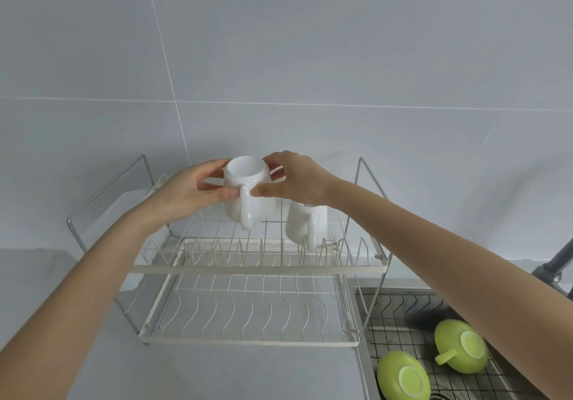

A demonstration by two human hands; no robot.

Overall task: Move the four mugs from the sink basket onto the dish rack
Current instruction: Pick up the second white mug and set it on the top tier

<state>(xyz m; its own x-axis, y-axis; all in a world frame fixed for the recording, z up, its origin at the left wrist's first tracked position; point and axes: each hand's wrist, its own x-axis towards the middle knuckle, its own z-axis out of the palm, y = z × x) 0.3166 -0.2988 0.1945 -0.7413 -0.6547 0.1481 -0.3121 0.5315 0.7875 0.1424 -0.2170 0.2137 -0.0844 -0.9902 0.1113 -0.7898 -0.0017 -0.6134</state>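
Observation:
A white mug [248, 190] hangs upside down over the upper tier of the two-tier wire dish rack [257, 267], handle toward me. My left hand [189, 190] and my right hand [294, 179] both grip its sides. A second white mug [305, 224] stands upside down on the upper tier, just right of the held one, partly hidden by my right wrist. Two green mugs lie bottom-up in the wire sink basket [400, 312] at the lower right: one [462, 350] with its handle showing, the other [403, 376] nearer me.
The rack's lower tier [248, 316] holds nothing. A dark faucet base [555, 271] stands at the right behind the sink. A grey tiled wall [279, 58] rises close behind the rack. Grey countertop [217, 371] lies in front.

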